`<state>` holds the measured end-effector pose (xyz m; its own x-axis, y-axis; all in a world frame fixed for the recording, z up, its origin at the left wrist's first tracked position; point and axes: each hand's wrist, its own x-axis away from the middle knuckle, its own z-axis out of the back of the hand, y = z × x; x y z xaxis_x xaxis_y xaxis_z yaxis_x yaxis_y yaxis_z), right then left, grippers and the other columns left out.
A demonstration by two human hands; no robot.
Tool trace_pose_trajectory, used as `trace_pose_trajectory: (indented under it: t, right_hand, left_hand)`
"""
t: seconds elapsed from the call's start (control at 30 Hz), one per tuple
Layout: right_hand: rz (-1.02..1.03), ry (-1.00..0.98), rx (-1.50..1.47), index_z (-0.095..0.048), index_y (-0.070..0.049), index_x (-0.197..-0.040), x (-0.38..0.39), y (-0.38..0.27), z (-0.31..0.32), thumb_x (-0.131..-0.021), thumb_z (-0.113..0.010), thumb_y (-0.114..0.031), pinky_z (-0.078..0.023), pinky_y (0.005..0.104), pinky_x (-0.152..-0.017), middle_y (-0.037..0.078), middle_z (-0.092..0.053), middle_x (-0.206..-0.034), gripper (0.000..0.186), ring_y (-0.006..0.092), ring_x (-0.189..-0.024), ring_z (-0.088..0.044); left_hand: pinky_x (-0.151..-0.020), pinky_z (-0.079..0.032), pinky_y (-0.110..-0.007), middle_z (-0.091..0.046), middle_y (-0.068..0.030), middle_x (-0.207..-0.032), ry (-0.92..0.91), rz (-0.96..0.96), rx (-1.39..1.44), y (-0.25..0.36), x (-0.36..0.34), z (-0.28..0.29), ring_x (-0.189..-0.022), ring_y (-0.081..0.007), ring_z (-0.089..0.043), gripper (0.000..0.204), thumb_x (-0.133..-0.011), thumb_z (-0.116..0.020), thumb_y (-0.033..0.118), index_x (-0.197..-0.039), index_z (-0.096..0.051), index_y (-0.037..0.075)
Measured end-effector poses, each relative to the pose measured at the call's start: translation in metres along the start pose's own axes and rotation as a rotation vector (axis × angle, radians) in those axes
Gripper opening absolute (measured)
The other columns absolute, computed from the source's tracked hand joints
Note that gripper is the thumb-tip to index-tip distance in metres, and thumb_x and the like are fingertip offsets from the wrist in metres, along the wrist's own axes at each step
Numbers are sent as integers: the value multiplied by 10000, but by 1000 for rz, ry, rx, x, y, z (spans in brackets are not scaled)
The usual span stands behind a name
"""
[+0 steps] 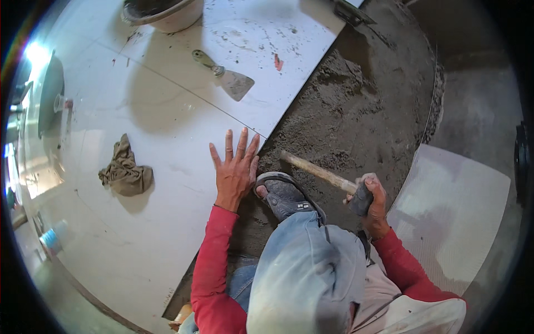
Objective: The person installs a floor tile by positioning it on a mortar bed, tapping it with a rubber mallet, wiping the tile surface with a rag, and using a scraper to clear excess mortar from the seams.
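Note:
My left hand [236, 172] lies flat with its fingers spread on a large white floor tile [183, 222], close to the tile's edge. In my right hand [375, 203] is a mallet, gripped round its dark head [361, 199]. The mallet's wooden handle [320, 170] points up and left over grey wet mortar [339, 111]. Between the two hands a foot in a grey sandal [286, 195] rests beside the tile edge. Up from my left hand lies a putty knife [233, 80] with a mortar-smeared blade.
A crumpled brown rag [127, 170] is on the tiles at left. At the top stands a mortar-stained bucket [172, 16]. Another pale tile [450, 206] with a ridged surface lies at right, next to bare concrete. A string line [435, 83] runs along the mortar's far right side.

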<state>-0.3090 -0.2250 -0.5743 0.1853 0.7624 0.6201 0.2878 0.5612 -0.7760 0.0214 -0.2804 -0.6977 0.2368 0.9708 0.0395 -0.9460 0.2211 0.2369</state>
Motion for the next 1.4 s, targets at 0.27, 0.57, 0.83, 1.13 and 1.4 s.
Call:
trace_pose_trajectory:
  t: [0.27, 0.57, 0.83, 1.13, 1.4]
  right_hand:
    - [76, -1, 160, -539, -57, -973, -11, 4, -45, -939, -582, -245, -593, 350, -586, 55, -536, -832, 195, 161, -660, -620]
    - [212, 16, 300, -560, -49, -972, 24, -7, 18, -933, -561, -260, -520, 316, -545, 47, -517, -799, 214, 163, -607, -601]
    - [79, 20, 111, -555, -54, -984, -4, 10, -43, -915, -576, -294, -548, 330, -558, 42, -508, -854, 251, 156, -688, -588]
    - [202, -19, 293, -561, -33, -996, -1, 17, -43, -900, -619, -217, -557, 311, -575, 35, -532, -897, 216, 121, -733, -577]
    - [188, -23, 222, -544, -43, -1004, 17, -15, -15, -892, -646, -295, -515, 295, -599, 44, -540, -887, 294, 144, -770, -622]
  left_hand:
    - [-1185, -116, -721, -295, -22, -1676, -82, -57, -37, -5, -15, 11, -1555, -336, -217, 578, -1033, -512, 254, -1588, -366, 317]
    - [-1186, -128, -713, -303, -7, -1674, -84, -67, -39, -12, -19, 15, -1558, -305, -226, 574, -1032, -513, 221, -1581, -380, 322]
    - [-1184, -155, -706, -313, 1, -1670, -64, -64, -25, -17, -18, 17, -1538, -304, -274, 588, -1018, -534, 233, -1577, -384, 336]
    - [-1188, -139, -707, -311, 11, -1671, -44, -82, 9, -12, -19, 13, -1541, -296, -269, 598, -1005, -550, 249, -1573, -390, 349]
    - [-1189, -120, -714, -316, 14, -1669, -40, -54, -2, -17, -15, 11, -1545, -289, -262, 605, -999, -529, 232, -1575, -387, 351]
